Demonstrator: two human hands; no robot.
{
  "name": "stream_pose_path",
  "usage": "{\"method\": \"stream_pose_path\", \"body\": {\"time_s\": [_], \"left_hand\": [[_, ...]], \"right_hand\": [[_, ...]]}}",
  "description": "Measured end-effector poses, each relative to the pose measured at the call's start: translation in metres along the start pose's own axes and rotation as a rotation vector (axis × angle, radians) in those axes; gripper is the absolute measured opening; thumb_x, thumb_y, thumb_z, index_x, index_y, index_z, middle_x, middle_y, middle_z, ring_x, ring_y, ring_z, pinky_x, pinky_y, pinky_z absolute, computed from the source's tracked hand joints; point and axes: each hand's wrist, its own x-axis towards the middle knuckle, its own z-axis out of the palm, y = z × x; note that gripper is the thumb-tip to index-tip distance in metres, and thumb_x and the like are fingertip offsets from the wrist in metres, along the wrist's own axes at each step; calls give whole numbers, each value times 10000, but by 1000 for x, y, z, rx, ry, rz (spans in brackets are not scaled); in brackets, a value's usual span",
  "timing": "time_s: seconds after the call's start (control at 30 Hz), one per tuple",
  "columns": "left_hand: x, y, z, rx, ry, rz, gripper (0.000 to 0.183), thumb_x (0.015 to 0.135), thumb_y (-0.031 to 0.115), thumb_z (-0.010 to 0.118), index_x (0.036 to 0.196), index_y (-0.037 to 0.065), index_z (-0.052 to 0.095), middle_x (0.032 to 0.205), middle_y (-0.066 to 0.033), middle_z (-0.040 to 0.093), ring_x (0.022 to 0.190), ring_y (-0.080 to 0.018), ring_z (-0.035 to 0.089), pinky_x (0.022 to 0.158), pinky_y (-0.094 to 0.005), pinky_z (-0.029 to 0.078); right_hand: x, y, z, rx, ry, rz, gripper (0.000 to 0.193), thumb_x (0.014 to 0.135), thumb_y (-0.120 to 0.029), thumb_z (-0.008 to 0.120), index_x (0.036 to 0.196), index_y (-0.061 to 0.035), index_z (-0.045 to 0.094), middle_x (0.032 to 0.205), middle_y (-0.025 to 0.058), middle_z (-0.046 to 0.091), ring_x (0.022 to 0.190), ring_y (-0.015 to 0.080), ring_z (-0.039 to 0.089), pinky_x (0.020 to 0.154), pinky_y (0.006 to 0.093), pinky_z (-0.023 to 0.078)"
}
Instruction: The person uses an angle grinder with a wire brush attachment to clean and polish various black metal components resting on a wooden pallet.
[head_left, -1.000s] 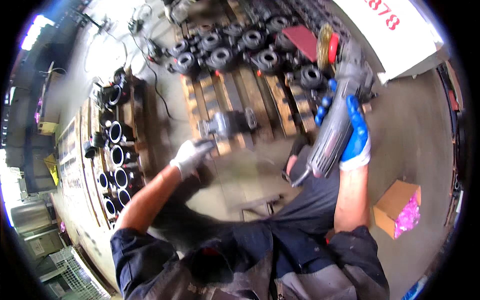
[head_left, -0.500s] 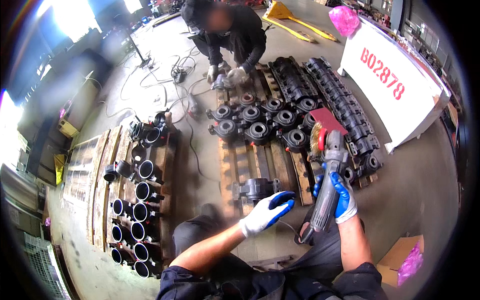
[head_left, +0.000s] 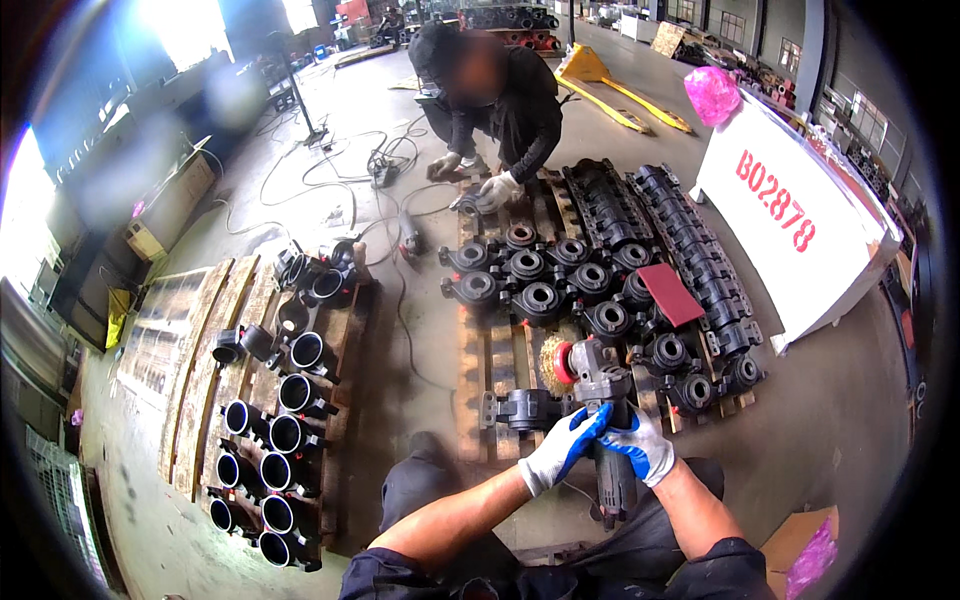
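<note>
Grinder point(head_left: 613, 482) points forward, clamped in my left hand point(head_left: 560, 452) and right hand point(head_left: 646, 448); casting point(head_left: 528, 409) left of it, left hand nearer.

Both forearms enter from the lower edge and converge ahead of the torso. Left forearm point(head_left: 455, 522) is bare, slanting up and to the right; right forearm point(head_left: 703, 510) is bare, slanting up and to the left. Dark sleeves point(head_left: 728, 572) end near the elbows. Left hand point(head_left: 563, 450) and right hand point(head_left: 642, 446), gloved in white and blue, meet at the fingers. Right fingers are curled; left fingers lie together, their closure undetermined.
</note>
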Motion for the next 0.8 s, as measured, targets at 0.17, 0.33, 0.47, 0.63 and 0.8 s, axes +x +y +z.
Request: {"method": "stream_pose_path", "body": {"time_s": [0.17, 0.33, 0.47, 0.63, 0.8], "left_hand": [[-6, 6, -9, 0, 75, -44, 463, 968, 428, 660, 1240, 53, 668, 982, 19, 666, 820, -54, 538, 681, -232, 460], [-10, 14, -10, -68, 143, 47, 457, 930, 432, 713, 1184, 53, 708, 900, 29, 665, 737, -45, 521, 621, -224, 438], [-10, 25, -9, 34, 189, 121, 446, 911, 447, 732, 1107, 47, 747, 826, 29, 679, 694, -47, 529, 614, -230, 453], [-12, 34, -12, 195, 194, 138, 507, 913, 485, 716, 1105, 17, 738, 877, -16, 729, 749, -76, 574, 691, -270, 506], [-2, 26, -14, 31, 150, 226, 445, 1007, 428, 598, 1156, 20, 696, 930, -24, 676, 797, -74, 547, 693, -281, 503]], "right_hand": [[5, -4, 14, -24, -58, 63, 530, 835, -55, 783, 1312, -6, 559, 1197, 75, 648, 1092, 174, 634, 970, 329, 525], [10, -8, 31, -127, -32, -26, 498, 804, -34, 809, 1255, -44, 597, 1151, 50, 641, 1040, 160, 621, 944, 302, 520], [12, -4, 27, -126, 3, -69, 437, 794, 20, 792, 1189, -59, 624, 1136, 42, 638, 1043, 157, 612, 946, 286, 508], [14, 7, 3, 130, -47, 46, 437, 792, 91, 695, 1198, -52, 621, 1134, 55, 635, 1100, 180, 608, 976, 302, 507], [21, -13, 19, 171, 10, 62, 593, 808, 42, 662, 1376, -30, 508, 1233, 85, 621, 1157, 209, 599, 1039, 349, 485]]}}
